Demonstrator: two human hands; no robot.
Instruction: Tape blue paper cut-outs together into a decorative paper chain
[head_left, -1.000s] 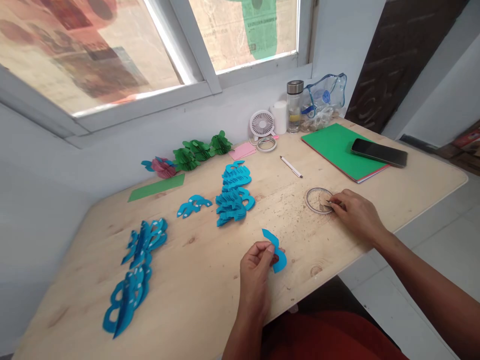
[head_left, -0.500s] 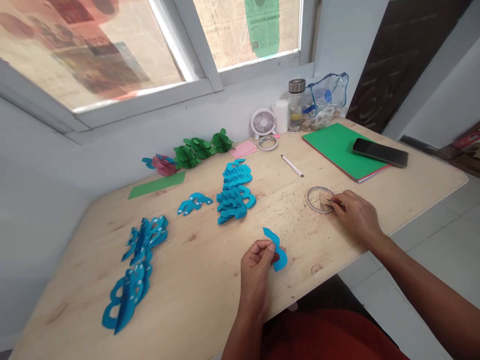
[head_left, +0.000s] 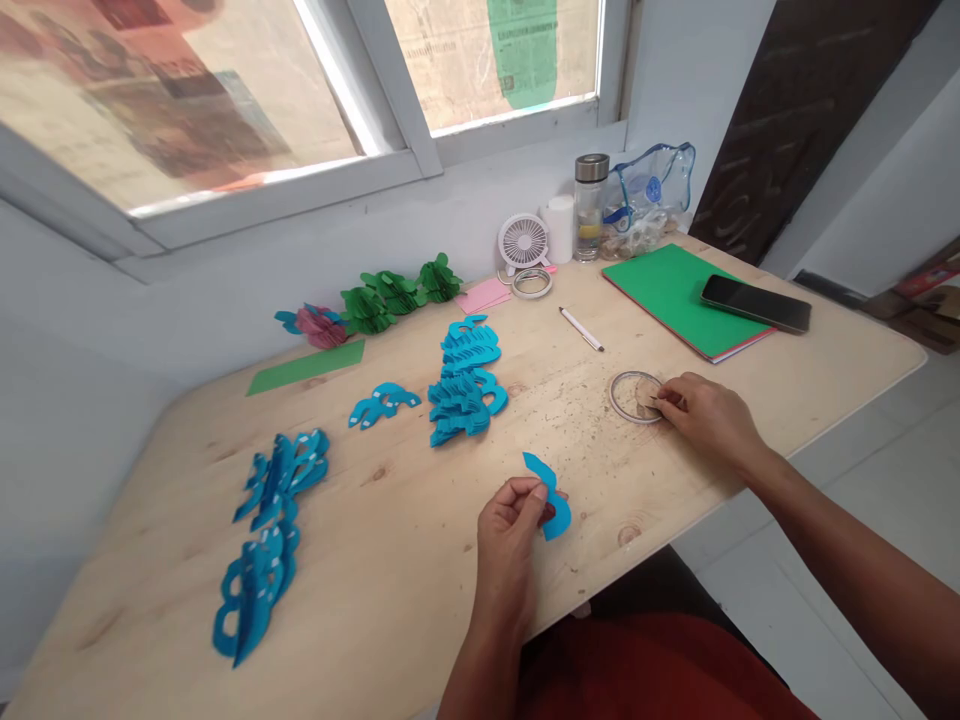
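Observation:
My left hand [head_left: 511, 520] pinches a curvy cut-out of blue paper [head_left: 556, 518] between thumb and fingers, just above the table's front edge. To its right, my right hand [head_left: 701, 415] has its fingers pressed together at the right side of a thin roll of tape [head_left: 613, 402], which lies flat on the wood. The fingertips cover that part of the ring. Beyond my left hand sits a pile of folded blue paper cut-outs [head_left: 466, 405]. Farther left are a small blue piece with white patches [head_left: 384, 403] and a larger patched blue group [head_left: 259, 590].
Green paper shapes [head_left: 394, 292] and a pink paper one [head_left: 321, 326] line the wall. A small fan [head_left: 523, 243], another tape roll [head_left: 532, 284], a glass bottle [head_left: 589, 210] and a pen [head_left: 581, 329] stand or lie farther back. A phone [head_left: 756, 303] rests on green sheets [head_left: 660, 290].
The view has shifted slightly. My right fingers have shifted a little at the tape roll's edge; my left hand keeps hold of the blue paper cut-out.

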